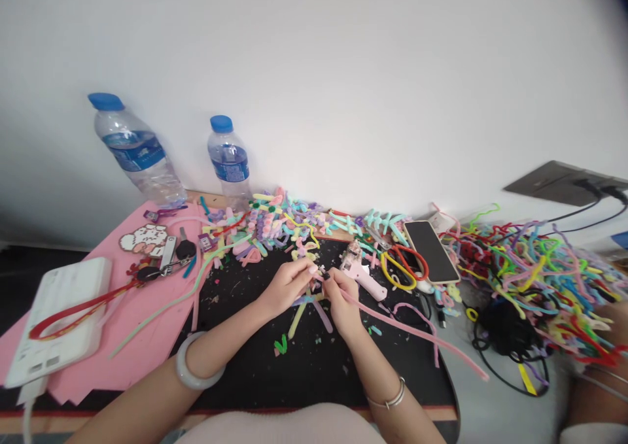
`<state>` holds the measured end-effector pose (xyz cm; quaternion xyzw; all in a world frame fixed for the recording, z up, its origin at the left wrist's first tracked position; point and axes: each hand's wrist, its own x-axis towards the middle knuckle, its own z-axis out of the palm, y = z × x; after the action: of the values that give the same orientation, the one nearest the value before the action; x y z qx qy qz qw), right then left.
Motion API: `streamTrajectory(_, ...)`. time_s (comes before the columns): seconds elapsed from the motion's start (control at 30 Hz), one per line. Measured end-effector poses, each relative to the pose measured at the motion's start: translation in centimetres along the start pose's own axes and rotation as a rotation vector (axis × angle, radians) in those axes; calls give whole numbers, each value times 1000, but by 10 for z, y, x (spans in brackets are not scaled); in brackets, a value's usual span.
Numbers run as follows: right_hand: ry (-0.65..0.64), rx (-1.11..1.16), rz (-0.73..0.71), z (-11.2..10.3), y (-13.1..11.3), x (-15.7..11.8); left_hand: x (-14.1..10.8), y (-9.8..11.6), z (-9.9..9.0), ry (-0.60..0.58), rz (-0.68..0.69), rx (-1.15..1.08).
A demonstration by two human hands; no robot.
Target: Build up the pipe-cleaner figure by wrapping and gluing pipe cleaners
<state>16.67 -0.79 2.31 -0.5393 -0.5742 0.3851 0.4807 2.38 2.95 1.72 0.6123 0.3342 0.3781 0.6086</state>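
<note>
My left hand (290, 286) and my right hand (343, 303) meet over the black mat, fingertips pinched close together on a pink pipe cleaner (417, 331). Its long end trails from my right hand toward the lower right. The short part between the fingertips is mostly hidden. Just below the hands, yellow-green and lilac pipe cleaner pieces (322, 316) lie on the mat (255, 372). A bent green piece (280, 344) is nearer to me. Beside my right hand rests a pink glue gun (367, 280), with scissors (405, 267) with yellow and red handles behind it.
Pipe cleaner shapes (275, 225) are heaped along the wall. Two water bottles (229, 163) stand at the back left. Pink sheets (161, 320) carry keys (182, 251) and a white box (63, 320). At right are a phone (432, 251), tangled pipe cleaners (540, 267) and another person's arm (596, 395).
</note>
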Motion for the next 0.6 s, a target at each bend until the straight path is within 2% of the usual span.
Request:
streamTrajectory(0.37, -7, 74, 82, 1, 3, 0, 1, 5, -3, 41, 107, 246)
streamTrajectory(0.6, -17, 217, 168, 3, 8, 1, -2, 2, -3, 33, 112, 312)
